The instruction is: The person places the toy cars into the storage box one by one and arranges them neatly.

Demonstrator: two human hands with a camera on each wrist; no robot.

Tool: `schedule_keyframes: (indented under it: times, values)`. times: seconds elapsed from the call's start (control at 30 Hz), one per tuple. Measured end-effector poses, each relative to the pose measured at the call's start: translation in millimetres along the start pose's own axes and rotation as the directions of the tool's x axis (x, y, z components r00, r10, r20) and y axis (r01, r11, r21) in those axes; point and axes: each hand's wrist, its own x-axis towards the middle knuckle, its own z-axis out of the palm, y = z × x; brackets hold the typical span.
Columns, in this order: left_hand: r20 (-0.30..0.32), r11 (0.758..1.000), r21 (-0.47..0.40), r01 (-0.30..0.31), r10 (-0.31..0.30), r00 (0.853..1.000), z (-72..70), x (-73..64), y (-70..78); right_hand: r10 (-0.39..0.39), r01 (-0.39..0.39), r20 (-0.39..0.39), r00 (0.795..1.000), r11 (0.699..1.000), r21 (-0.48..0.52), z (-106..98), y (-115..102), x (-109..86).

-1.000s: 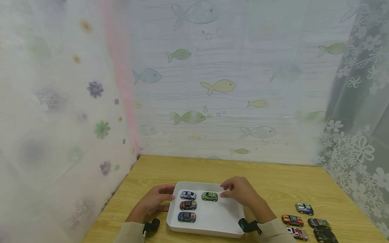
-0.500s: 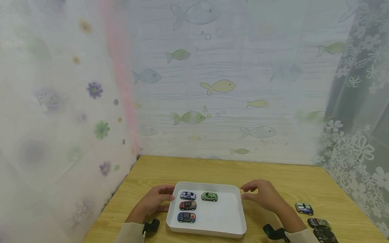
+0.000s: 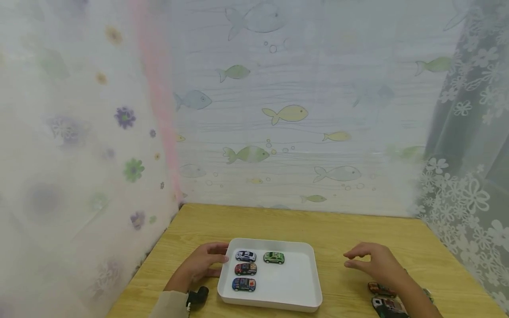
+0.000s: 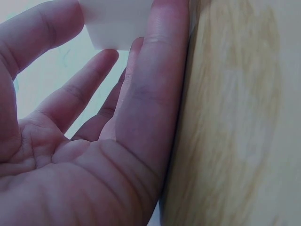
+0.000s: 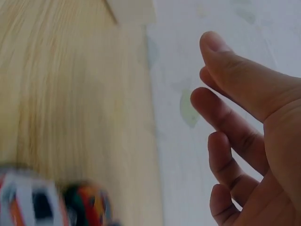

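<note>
A white tray [image 3: 292, 282] holds a white toy car [image 3: 245, 256], a red-and-black one [image 3: 245, 269], a blue one [image 3: 244, 284] and a green one [image 3: 274, 257]. My left hand [image 3: 203, 261] rests at the tray's left side, thumb at the rim; in the left wrist view its fingers lie loosely beside the tray's pale wall [image 4: 115, 28]. Over the table right of the tray, my right hand [image 3: 377, 264] holds nothing, its fingers relaxed and bent. Near its forearm are an orange-red toy car [image 3: 379, 289] and a white-and-red one [image 3: 389, 306].
The wooden table [image 3: 254, 221] ends at a fish-patterned curtain [image 3: 298, 176] behind. Flowered sheeting [image 3: 133, 170] borders the left side. The right forearm hides other toy cars. Blurred cars [image 5: 35, 202] show low in the right wrist view.
My right hand has moved right, from over the tray beside the green car to the table near the loose cars. The left hand and tray have stayed nearly still.
</note>
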Motion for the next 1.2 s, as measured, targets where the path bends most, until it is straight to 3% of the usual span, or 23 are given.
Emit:
schedule_keyframes:
  times: [0.23, 0.57, 0.93, 1.07, 1.2]
  values:
    - [-0.003, 1.000, -0.012, 0.003, -0.004, 1.000, 1.1, 1.6, 0.8, 0.011, -0.011, 0.037, 0.999, 1.000, 0.015, -18.2, 31.0, -25.6]
    - [-0.006, 1.000, 0.003, 0.003, -0.003, 1.000, 2.7, 3.0, 0.8, 0.094, -0.097, 0.136, 0.986, 0.995, 0.018, -39.8, 64.3, -54.0]
    - [-0.004, 1.000, -0.006, 0.002, -0.002, 1.000, 1.3, 0.5, -0.8, 0.128, -0.178, 0.263, 0.956, 0.969, 0.174, -41.4, 82.0, -58.5]
    - [-0.009, 1.000, -0.002, 0.006, -0.006, 1.000, 1.3, -0.4, -0.6, 0.116, -0.164, 0.280, 0.953, 0.974, 0.155, -40.1, 84.8, -57.2]
    - [-0.018, 1.000, 0.000, 0.007, -0.007, 1.000, 1.7, -2.1, 0.9, 0.132, -0.156, 0.262, 0.956, 0.985, 0.074, -38.3, 84.3, -54.8]
